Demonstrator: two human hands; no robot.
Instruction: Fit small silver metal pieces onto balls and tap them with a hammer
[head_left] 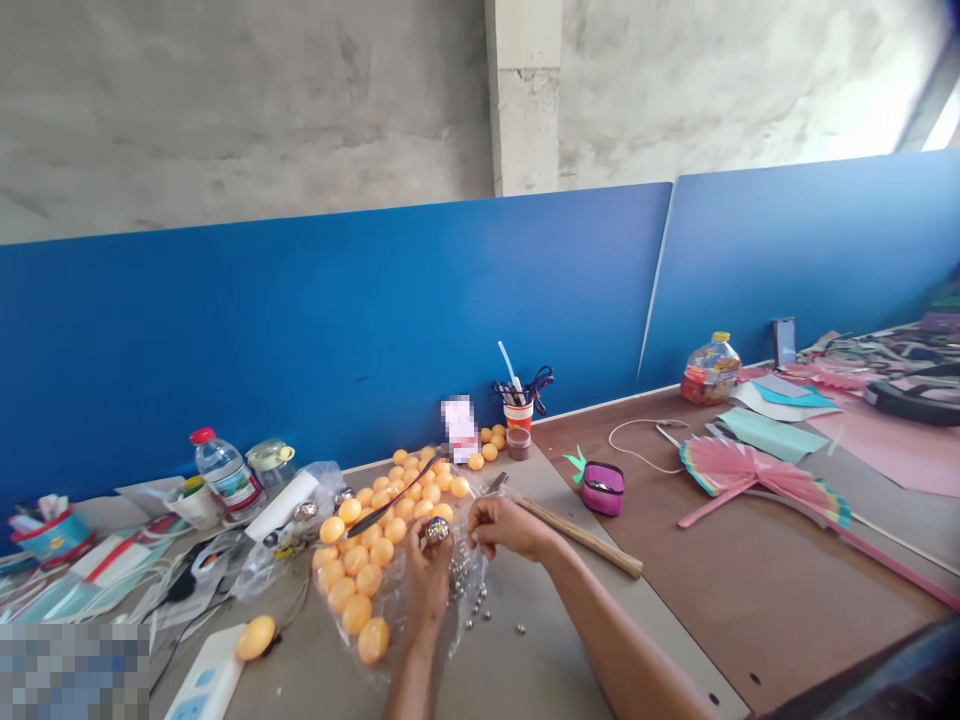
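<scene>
My left hand (426, 575) holds up a shiny silver metal ball (438, 530) between thumb and fingers. Just to its right, my right hand (504, 527) is closed in a pinch, apart from the ball; whatever sits between its fingertips is too small to make out. Beneath and between both hands lie many small silver metal beads (459, 572) on a clear plastic bag (397, 590), a few of them loose on the table. Orange ping-pong balls (373, 640) spread over the bag to the left, with a dark thin strip (394, 505) lying across them.
A hammer's wooden handle (592, 540) lies right of my hands, near a purple pouch (603, 488). Behind stand a cup of scissors and pens (517, 412) and a small jar (517, 443). Bottles (229, 475) and a power strip (206, 675) are left; a pink fan (757, 475) is right.
</scene>
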